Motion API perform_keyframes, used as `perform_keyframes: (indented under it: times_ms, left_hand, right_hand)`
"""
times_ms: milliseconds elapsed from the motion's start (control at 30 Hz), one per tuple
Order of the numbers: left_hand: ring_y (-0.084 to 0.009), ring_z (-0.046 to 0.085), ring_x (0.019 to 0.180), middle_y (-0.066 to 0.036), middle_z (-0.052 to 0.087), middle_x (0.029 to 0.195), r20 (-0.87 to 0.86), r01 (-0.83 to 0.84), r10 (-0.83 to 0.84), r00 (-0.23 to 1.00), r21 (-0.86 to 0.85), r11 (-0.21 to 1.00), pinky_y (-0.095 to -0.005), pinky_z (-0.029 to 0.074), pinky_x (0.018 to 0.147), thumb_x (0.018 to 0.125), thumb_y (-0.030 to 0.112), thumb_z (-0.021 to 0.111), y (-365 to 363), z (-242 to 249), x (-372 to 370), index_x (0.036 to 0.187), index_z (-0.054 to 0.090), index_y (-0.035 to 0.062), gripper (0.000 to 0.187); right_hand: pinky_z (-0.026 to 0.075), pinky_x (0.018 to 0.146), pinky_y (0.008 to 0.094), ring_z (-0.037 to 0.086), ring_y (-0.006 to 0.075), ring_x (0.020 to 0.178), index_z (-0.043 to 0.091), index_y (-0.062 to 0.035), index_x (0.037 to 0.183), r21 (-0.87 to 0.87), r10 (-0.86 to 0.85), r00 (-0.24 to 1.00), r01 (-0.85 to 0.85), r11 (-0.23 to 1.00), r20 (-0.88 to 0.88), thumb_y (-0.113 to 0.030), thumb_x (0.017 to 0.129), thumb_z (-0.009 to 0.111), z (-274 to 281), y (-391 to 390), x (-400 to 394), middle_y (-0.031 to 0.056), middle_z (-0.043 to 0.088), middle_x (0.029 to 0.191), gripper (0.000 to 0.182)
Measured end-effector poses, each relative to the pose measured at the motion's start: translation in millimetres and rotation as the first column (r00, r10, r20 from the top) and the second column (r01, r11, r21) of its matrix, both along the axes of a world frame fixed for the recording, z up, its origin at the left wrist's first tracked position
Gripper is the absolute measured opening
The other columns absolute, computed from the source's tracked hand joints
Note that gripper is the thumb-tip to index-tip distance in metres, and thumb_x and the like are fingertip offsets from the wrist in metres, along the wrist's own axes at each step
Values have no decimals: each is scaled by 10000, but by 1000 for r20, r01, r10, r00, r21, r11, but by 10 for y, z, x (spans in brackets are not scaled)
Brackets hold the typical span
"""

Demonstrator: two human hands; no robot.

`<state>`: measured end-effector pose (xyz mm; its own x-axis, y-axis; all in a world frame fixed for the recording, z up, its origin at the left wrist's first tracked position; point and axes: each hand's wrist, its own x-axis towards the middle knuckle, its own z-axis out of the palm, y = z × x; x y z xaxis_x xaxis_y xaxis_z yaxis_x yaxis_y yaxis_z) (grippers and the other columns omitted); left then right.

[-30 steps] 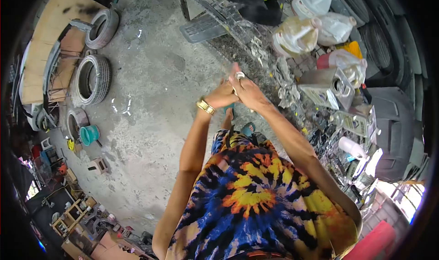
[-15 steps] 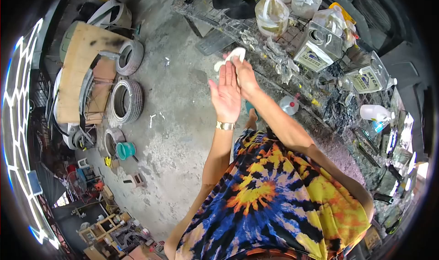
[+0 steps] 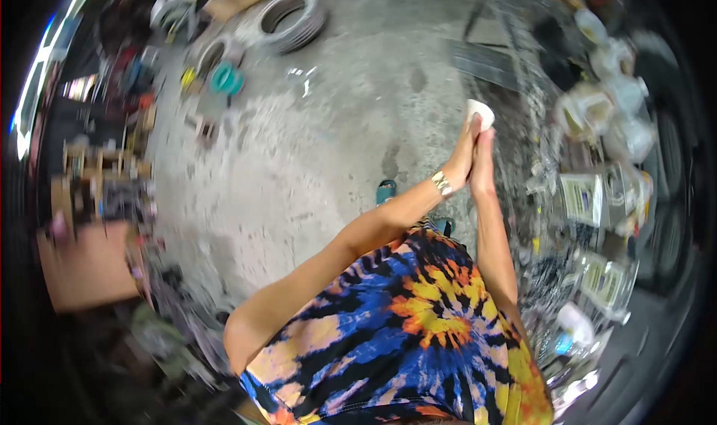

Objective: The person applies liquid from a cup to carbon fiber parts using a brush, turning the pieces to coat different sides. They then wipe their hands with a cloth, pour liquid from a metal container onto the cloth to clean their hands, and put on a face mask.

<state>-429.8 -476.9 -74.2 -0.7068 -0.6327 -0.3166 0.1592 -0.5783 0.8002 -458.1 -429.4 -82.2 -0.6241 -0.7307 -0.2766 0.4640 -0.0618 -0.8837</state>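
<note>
My left hand [image 3: 461, 156], with a gold watch band at its wrist, points away from me. Pressed against its palm side is my right hand [image 3: 483, 163]. A white cloth or pad [image 3: 480, 114] shows at the fingertips, held between the two hands. Both hands have their fingers together around it; the fingers are slightly blurred, and which hand grips the white piece more firmly is hard to see.
On the right, a cluttered bench holds a metal can [image 3: 582, 199], a second can [image 3: 603, 281] and plastic-wrapped containers [image 3: 584, 111]. Tires [image 3: 293, 20] and a teal bucket [image 3: 226, 78] stand on the floor [image 3: 261, 163]. Cardboard [image 3: 89, 267] is at left.
The camera view has turned, so the bench appears farther right and lower. My hands have come palm to palm, with the white piece still at their fingertips.
</note>
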Motion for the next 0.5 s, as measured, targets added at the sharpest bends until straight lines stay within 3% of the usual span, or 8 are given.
perform_keyframes:
  times_ms: [133, 167, 200, 233, 300, 400, 467, 500]
  left_hand:
    - [-169, 571, 929, -70, 620, 1047, 234, 61, -22, 972, -161, 985, -321, 445, 747, 965, 443, 403, -711, -8, 260, 1150, 575, 42, 473]
    - [-229, 588, 940, -139, 604, 1045, 175, 53, 81, 981, -650, 758, -333, 466, 769, 960, 370, 420, -800, -88, 341, 1085, 567, 24, 395]
    - [-235, 578, 960, -162, 579, 1135, 38, -24, 79, 996, -746, 666, -367, 460, 820, 956, 334, 435, -728, -28, 485, 1086, 562, 9, 372]
    - [-282, 502, 1117, -166, 529, 1206, 7, 5, -29, 1000, -999, -50, -423, 393, 950, 938, 342, 457, -766, -200, 613, 1147, 533, 26, 386]
    - [-261, 533, 1083, -124, 577, 1090, 440, 410, -123, 890, -888, -209, -445, 422, 875, 856, 335, 572, -63, 133, 703, 1110, 509, 50, 387]
    - [-228, 604, 771, -123, 607, 799, 789, 776, -129, 600, -614, -145, -350, 476, 683, 893, 366, 548, -144, 215, 753, 1058, 510, 35, 372]
    - [-186, 592, 695, -85, 599, 732, 606, 676, -445, 660, -737, 0, -313, 461, 611, 891, 358, 571, -276, 211, 836, 1022, 524, 35, 351]
    - [-143, 580, 619, -48, 591, 665, 327, 586, -689, 647, -792, 174, -275, 446, 539, 889, 350, 593, -379, 216, 902, 986, 538, 36, 334]
  right_hand:
    - [208, 1110, 355, 260, 233, 1367, 240, -18, 1437, 3, 253, 959, -255, 967, -129, -317, 927, 456, -9, 275, 253, 138, 283, 1480, 629]
    - [208, 1112, 367, 252, 239, 1374, 221, -35, 1448, 2, 301, 939, -305, 952, -168, -249, 912, 507, -19, 310, 262, 133, 276, 1486, 644]
    - [208, 1115, 378, 244, 246, 1382, 201, -53, 1459, -1, 342, 917, -350, 937, -205, -181, 897, 557, -44, 291, 229, 127, 269, 1492, 678]
    - [251, 1099, 405, 244, 253, 1382, 168, -122, 1476, 38, 383, 921, -381, 924, -78, -135, 840, 641, -228, 260, 74, 122, 234, 1506, 793]
    - [273, 1086, 443, 223, 260, 1389, 64, -191, 1491, -78, 441, 897, -441, 894, -19, -251, 808, 686, -265, 394, -320, 130, 122, 1536, 926]
    - [239, 1106, 464, 168, 276, 1408, 49, -188, 1493, 54, 493, 854, -491, 870, -166, -304, 727, 735, 223, 116, -213, 141, 42, 1547, 1035]
    - [223, 1116, 439, 139, 291, 1415, 93, -169, 1491, 355, 513, 237, -491, 796, -825, -250, 695, 739, 547, 117, -200, 143, 49, 1547, 1028]
    - [212, 1120, 407, 129, 297, 1417, 143, -144, 1485, 342, 481, 191, -488, 803, -856, -192, 677, 730, 666, 105, -151, 146, 68, 1545, 1000]
